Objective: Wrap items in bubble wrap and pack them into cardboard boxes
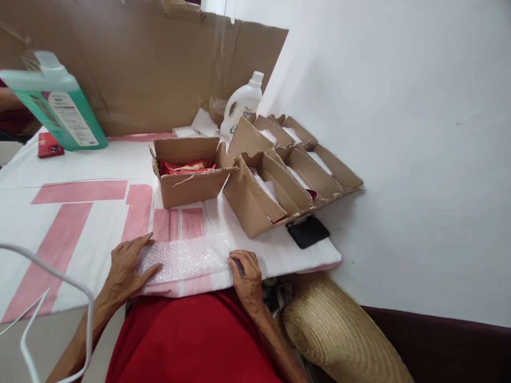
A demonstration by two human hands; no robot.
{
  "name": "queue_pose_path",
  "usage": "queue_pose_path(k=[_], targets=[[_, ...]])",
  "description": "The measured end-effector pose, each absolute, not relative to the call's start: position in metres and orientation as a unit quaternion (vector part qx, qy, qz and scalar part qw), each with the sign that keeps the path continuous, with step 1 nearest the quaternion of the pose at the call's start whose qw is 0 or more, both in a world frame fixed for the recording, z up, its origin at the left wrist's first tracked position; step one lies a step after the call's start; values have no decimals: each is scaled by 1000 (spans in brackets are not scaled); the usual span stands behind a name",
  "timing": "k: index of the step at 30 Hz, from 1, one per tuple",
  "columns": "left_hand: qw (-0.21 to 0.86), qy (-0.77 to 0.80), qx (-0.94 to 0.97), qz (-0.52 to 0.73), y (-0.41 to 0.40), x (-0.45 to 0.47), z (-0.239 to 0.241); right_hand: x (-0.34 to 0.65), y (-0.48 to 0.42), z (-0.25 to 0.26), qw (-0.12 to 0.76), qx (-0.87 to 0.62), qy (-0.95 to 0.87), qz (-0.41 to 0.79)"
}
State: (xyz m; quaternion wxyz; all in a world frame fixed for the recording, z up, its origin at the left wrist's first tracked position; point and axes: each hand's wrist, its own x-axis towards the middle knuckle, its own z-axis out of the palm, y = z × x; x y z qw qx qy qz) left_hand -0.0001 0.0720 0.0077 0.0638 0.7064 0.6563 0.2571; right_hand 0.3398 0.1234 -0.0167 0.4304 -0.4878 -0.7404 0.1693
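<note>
A strip of clear bubble wrap [183, 258] lies flat on the cloth-covered table in front of me. My left hand [126, 264] rests on its left end, thumb and fingers spread apart. At the other end, the fingers of my right hand [247, 276] are curled closed, their tips touching the wrap's edge. A small dark object [239, 267] shows between those fingers; its kind is hard to make out. Just beyond the wrap stands an open cardboard box [195, 189] with red packets [186, 167] inside.
Cardboard compartments [255, 207] holding white-wrapped items stand at the right. A black phone [308, 232] lies by the table's right edge. Behind are a green-liquid bottle [75, 114], a white jug [243, 103] and a cardboard panel [151, 69]. A white cable [59, 274] loops at left; a woven straw object [331, 330] is below.
</note>
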Motion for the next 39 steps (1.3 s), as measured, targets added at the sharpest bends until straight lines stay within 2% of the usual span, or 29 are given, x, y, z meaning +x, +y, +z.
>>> queue_pose_path(k=[4,7,17,20,25,32,39], targets=[[83,645,697,300,73,1,13,341,123,-17,441,-486,-736,168],[86,645,706,280,75,1,14,343,122,-20,463,-478,-729,159],[20,613,749,250,75,6,15,345,117,-17,496,-457,-706,218],[32,596,768,231,77,10,18,344,116,-16,482,-472,-703,225],[80,601,767,211,80,7,23,341,115,-18,431,-503,-731,167],[137,665,689,253,85,-5,22,332,119,-14,405,-513,-747,125],[126,692,659,264,89,-2,18,323,122,-11,395,-548,-731,96]])
